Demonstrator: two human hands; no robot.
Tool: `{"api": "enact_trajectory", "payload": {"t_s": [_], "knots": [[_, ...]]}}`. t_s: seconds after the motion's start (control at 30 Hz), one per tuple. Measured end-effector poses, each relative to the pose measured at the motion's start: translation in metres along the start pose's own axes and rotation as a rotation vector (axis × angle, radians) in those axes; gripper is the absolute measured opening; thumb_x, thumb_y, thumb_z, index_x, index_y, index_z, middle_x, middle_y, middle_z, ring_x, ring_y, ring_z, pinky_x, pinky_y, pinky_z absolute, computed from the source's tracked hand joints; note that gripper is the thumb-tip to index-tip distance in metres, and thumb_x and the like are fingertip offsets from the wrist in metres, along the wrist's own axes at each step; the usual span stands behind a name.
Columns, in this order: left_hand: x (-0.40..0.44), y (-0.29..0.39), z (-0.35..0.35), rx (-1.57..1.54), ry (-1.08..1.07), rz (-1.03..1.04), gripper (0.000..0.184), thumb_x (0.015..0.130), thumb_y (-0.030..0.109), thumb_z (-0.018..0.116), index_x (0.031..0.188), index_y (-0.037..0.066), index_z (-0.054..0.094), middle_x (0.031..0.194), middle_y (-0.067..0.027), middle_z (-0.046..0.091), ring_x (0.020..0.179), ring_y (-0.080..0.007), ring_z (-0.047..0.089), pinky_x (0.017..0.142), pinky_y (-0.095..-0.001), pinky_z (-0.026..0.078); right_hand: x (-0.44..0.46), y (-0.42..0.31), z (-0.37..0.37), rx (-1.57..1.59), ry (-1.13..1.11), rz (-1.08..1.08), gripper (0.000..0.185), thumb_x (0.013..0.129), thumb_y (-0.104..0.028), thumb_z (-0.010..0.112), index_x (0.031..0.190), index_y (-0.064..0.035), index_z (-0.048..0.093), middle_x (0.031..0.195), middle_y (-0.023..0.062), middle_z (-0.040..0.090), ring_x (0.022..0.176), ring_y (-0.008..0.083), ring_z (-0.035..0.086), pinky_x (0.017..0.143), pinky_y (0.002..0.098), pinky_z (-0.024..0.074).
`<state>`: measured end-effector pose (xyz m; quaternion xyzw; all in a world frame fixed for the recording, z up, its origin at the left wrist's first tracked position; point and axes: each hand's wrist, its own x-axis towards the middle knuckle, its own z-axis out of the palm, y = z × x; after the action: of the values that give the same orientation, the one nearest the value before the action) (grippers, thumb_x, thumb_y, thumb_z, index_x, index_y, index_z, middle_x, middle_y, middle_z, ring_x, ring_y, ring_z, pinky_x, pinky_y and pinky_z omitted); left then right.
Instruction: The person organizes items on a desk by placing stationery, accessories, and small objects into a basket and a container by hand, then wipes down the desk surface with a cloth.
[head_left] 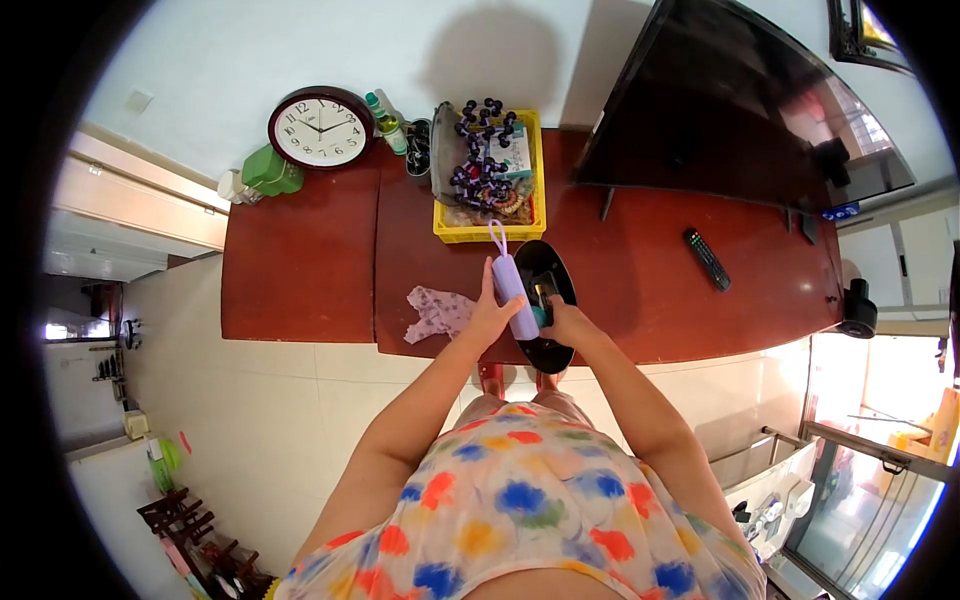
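My left hand (493,308) is wrapped round a long lilac case (513,296) with a loop strap at its top end. The case is tilted over the left side of a black oval tray (541,262) at the table's front edge. Over the tray's right side, my right hand (569,322) has its fingers closed by small dark and teal items, whose exact shape is partly hidden. A pink patterned cloth (438,313) lies crumpled on the table just left of my left hand.
On the reddish-brown table (300,250) are a yellow basket (490,234) of mixed items, a round clock (320,128), a green bottle (390,128), a green box (272,172), a remote (707,259) and a large television (740,110).
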<state>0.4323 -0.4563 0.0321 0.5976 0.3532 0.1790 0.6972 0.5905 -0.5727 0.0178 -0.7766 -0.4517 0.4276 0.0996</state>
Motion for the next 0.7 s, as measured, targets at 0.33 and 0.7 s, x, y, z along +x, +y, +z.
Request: {"api": "enact_trajectory", "payload": {"t_s": [0.33,0.7], "knots": [[0.012,0.006,0.027,0.058,-0.128,-0.066,0.103,0.080,0.020,0.070,0.149,0.006,-0.005,0.144,-0.0245,0.031,0.130,-0.0309,0.039,0.106,-0.0368,0.032,-0.015,0.016,0.004,0.558,0.236,-0.004,0.045,0.090,-0.031,0.058,0.129,-0.0076,0.051,0.096,0.0141,0.066,0.085,0.0251,0.065,0.078,0.0332,0.0516],[0.025,0.008,0.053,-0.361,-0.133,-0.415,0.060,0.092,0.021,0.050,0.145,0.017,0.023,0.127,-0.0086,0.050,0.116,-0.0229,0.052,0.092,-0.0433,0.044,-0.015,0.016,0.003,0.744,0.179,-0.197,0.071,0.084,-0.032,0.068,0.144,-0.0137,0.035,0.123,0.0132,0.049,0.112,0.0251,0.051,0.089,0.0359,0.0466]]}}
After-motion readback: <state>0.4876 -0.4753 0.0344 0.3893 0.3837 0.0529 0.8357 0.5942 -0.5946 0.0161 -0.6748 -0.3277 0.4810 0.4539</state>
